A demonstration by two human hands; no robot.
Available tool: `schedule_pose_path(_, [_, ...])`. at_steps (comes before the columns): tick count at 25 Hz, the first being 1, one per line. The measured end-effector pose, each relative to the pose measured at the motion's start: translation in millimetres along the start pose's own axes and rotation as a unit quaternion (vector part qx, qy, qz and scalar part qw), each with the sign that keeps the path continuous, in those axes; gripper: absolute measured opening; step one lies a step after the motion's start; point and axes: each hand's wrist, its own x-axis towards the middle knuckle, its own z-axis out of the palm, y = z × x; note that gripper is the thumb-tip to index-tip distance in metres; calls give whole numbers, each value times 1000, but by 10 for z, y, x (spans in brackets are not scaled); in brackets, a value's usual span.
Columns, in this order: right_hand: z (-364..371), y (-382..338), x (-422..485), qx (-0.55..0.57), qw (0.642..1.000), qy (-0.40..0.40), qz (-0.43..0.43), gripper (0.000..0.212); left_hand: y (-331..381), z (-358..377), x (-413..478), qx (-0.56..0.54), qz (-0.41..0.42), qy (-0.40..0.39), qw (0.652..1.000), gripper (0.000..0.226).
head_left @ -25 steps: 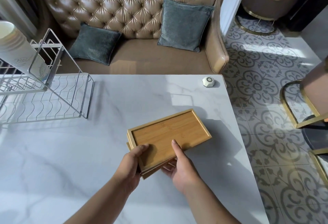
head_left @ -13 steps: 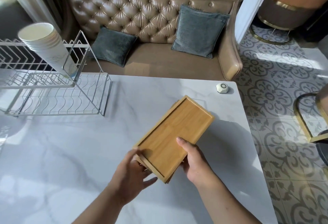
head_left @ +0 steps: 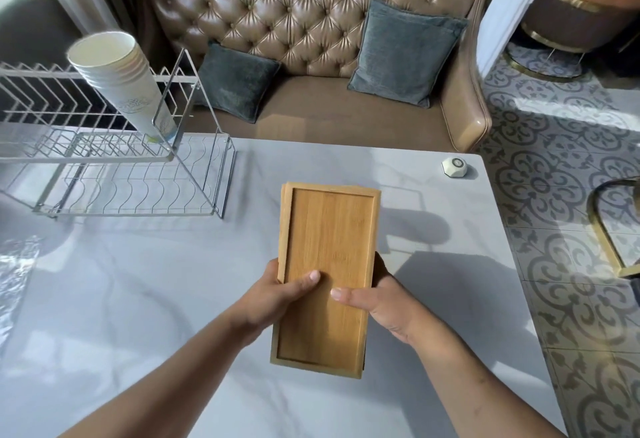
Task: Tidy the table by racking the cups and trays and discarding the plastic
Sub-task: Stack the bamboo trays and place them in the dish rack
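Both hands on stacked wooden trays [head_left: 327, 264], held lengthwise above mid tabletop [head_left: 138, 299], nearer the right edge, long axis running from near edge twd far edge. Left hand [head_left: 273, 293] wrapped on left long rim, thumb pressed flat on top tray's inner face, other fingers hidden under the stack. Right hand [head_left: 377, 302] gripping right long rim same way, thumb on top, rest curled beneath & out of sight. A 2nd tray edge peeking out along left and far sides of the top one, slightly offset; exact count of trays can't be told. Stack casting a shadow on tabletop to its right. Wire dish rack [head_left: 114, 174] at far-left corner of tabletop, well apart from trays. Stack of white paper cups [head_left: 128, 87] leaning tilted in rack's upper tier, open mouth facing up-left. Small white round call button [head_left: 454, 167] near far-right corner. Clear, glinting patch at the left edge, too blurred to ID. Tufted tan sofa [head_left: 311, 39] w/ two grey-blue cushions [head_left: 405, 53] beyond far edge. Patterned tile floor [head_left: 561, 229] off right edge.
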Motion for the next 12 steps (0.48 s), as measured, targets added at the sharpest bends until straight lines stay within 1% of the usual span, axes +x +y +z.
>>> schedule_pose_path(2, [-29,-20,-20,-98,995,10,11,60,-108,-29,-31,21,16,13,1000,85])
schedule_pose_path(5, [-62,7,-58,-206,977,23,50,59,-196,-90,-17,94,41,-14,995,89])
schedule_pose_path(7, [-62,52,-88,-242,968,39,43,63,-260,-113,2,145,54,-36,987,95])
schedule_pose_path(10, [-38,122,-128,-260,964,62,5,75,-376,-134,15,193,83,-35,977,96])
schedule_pose_path(12, [-34,163,-158,-268,960,82,-4,76,-413,-129,42,232,109,-31,966,98])
